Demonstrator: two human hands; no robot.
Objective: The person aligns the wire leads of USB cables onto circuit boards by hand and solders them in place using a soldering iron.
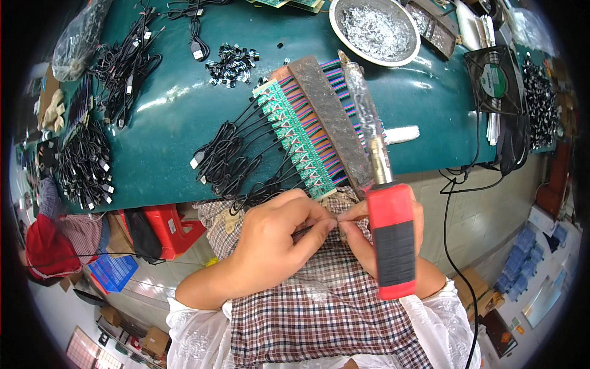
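Note:
My right hand (361, 242) is closed round a soldering iron (393, 243) with a red and black handle, its tip pointing away from me. The same hand's thumb and forefinger pinch together, meeting the fingertips of my left hand (270, 230). Between the left fingers shows a bit of thin dark cable (301, 232); its end is hidden. Just beyond both hands lies a row of green circuit boards (295, 138), with black cables (246, 150) running off to the left and coloured wires (332, 74) to the right. A worn flat bar (329, 117) rests across the coloured wires.
On the green table (166, 147) are small black connectors (232, 64), bundled USB cables (86, 163) and a metal bowl (375, 31) of silvery bits. A fan (495, 80) stands at right. A black cord (452, 246) hangs right of me. Another person's red sleeve (52, 246) shows at left.

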